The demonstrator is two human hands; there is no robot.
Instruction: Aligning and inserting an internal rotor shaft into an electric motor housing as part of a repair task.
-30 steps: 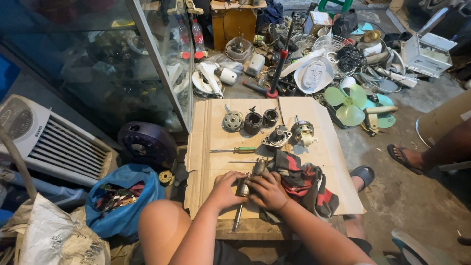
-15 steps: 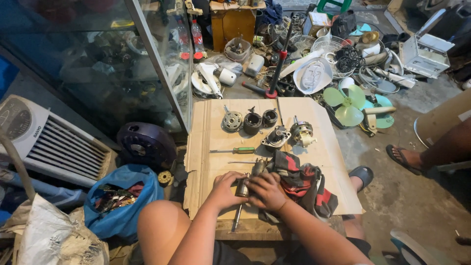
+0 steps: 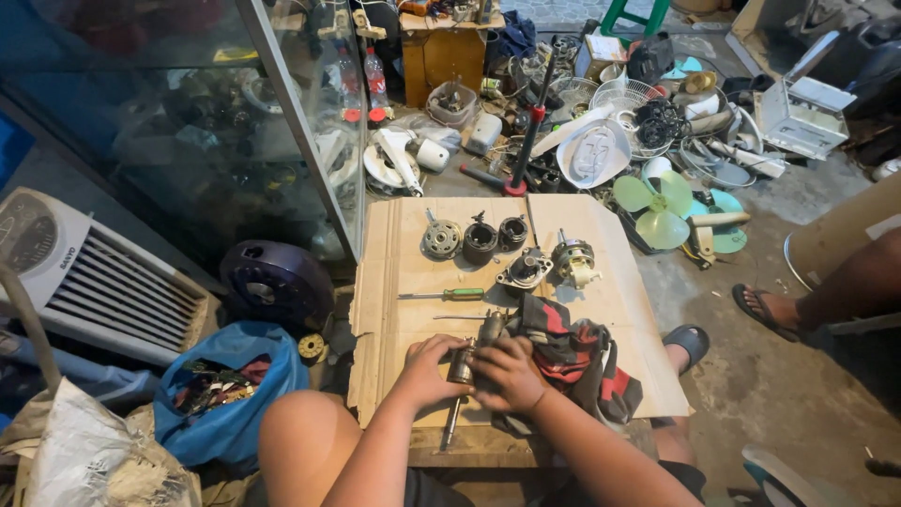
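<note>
Both hands clamp the motor rotor (image 3: 466,361): left hand (image 3: 427,368) and right hand (image 3: 507,374) fingers closed around it. Greasy shaft (image 3: 449,424) could slip, roll off cardboard surface (image 3: 619,310).

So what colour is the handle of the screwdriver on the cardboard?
Green, seen in the head view: the slim screwdriver's handle.

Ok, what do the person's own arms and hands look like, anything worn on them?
Both hands, left and right, are bare: no gloves, and no rings or watch that I can make out. Both forearms are uncovered as far as the picture shows, with no sleeves in view.
</note>
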